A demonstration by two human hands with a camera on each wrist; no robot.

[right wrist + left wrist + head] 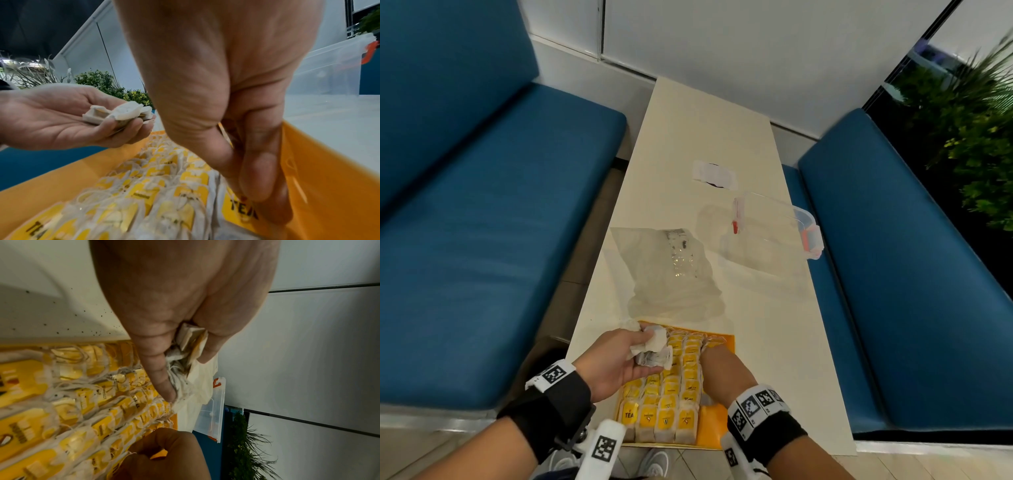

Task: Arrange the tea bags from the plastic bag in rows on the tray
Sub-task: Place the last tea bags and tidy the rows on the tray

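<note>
An orange tray [713, 423] lies at the table's near edge, with several rows of tea bags [671, 394] with yellow tags laid in it. My left hand [654, 346] hovers over the tray's far left corner and grips a crumpled bunch of tea bags [655, 342], also seen in the left wrist view [195, 339]. My right hand [715, 349] reaches down into the tray's right column. Its curled fingers [255, 178] and thumb pinch a tea bag [238, 209] with a "TEA" tag beside the tray wall [320, 170]. The clear plastic bag [671, 274] lies flat beyond the tray.
A clear lidded container [767, 236] with red clips stands at the right of the table [774, 342], and a small white paper item [714, 174] lies farther back. Blue bench seats [482, 240] flank the table. A green plant [969, 120] stands at the far right.
</note>
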